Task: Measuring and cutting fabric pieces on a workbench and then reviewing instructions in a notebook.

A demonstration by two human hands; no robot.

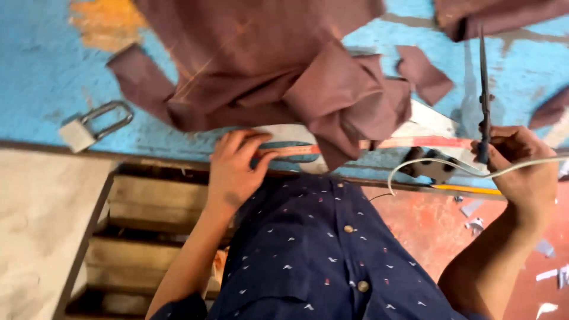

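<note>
Brown cloth (278, 65) lies crumpled on a blue worktable (41, 65). My left hand (234, 169) presses flat on a measuring tape (409, 143) and a pale strip at the table's near edge, just below the cloth. My right hand (521, 163) grips the handles of dark scissors (483, 89), whose blades point away over the table. A white cable (438, 161) crosses in front of that hand. Small brown cloth offcuts (424, 74) lie near the scissors.
A grey padlock (89, 127) rests on the table at the left. A second pair of scissors with black handles (430, 166) lies at the table edge. Wooden shelves (154, 207) sit under the table; white scraps (477, 225) litter the red floor.
</note>
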